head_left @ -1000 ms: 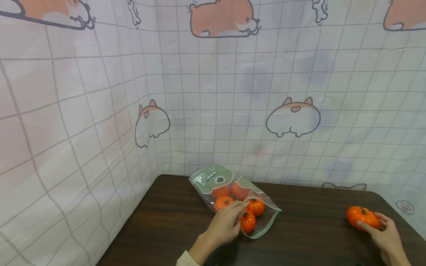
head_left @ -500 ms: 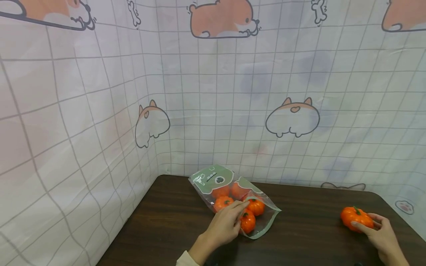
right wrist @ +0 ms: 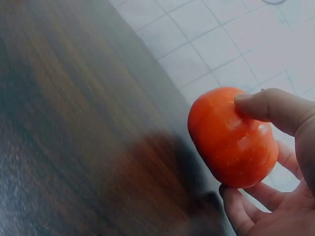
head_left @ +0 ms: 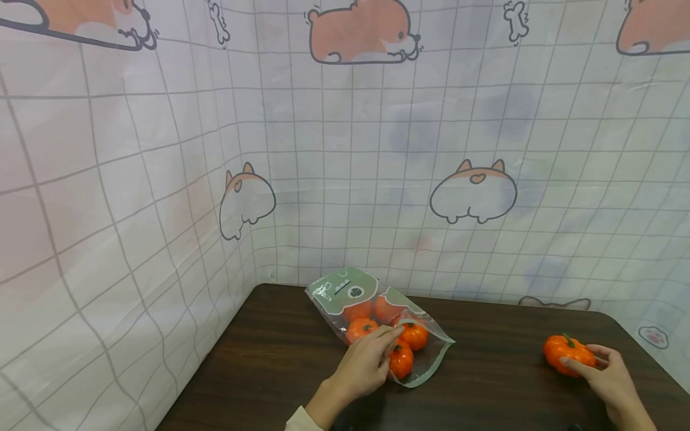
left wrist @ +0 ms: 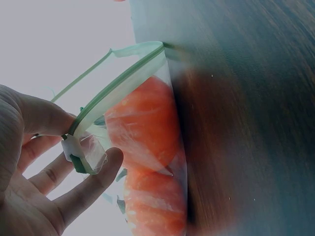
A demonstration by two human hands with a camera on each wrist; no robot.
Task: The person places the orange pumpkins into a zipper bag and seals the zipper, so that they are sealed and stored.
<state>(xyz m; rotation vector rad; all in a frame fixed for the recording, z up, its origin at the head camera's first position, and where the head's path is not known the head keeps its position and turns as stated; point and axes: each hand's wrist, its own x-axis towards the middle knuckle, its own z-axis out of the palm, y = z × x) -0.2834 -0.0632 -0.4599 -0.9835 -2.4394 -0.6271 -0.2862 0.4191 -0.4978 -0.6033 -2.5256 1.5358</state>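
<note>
At the right, my right hand (head_left: 613, 383) holds a small orange toy pumpkin (head_left: 566, 354) with a green stem. The right wrist view shows my thumb on one side of this pumpkin (right wrist: 229, 142) and fingers under the other, held just off the table. My left hand (head_left: 361, 368) pinches the rim of a clear zip bag (head_left: 330, 293) with a green cartoon print. In the left wrist view the bag's green zip edge (left wrist: 120, 83) stands apart, its mouth gaping. Several orange pumpkins (head_left: 401, 359) lie inside; my left hand partly covers them.
The dark wooden table (head_left: 269, 359) carries the bag near its back edge. Behind and to the left hangs a pale grid-patterned curtain (head_left: 345, 209) with cartoon dogs. A small dark object (head_left: 575, 427) shows at the bottom edge, near my right wrist.
My right hand has moved left with the pumpkin, bringing it closer to the bag. My left hand and the bag have stayed in place.
</note>
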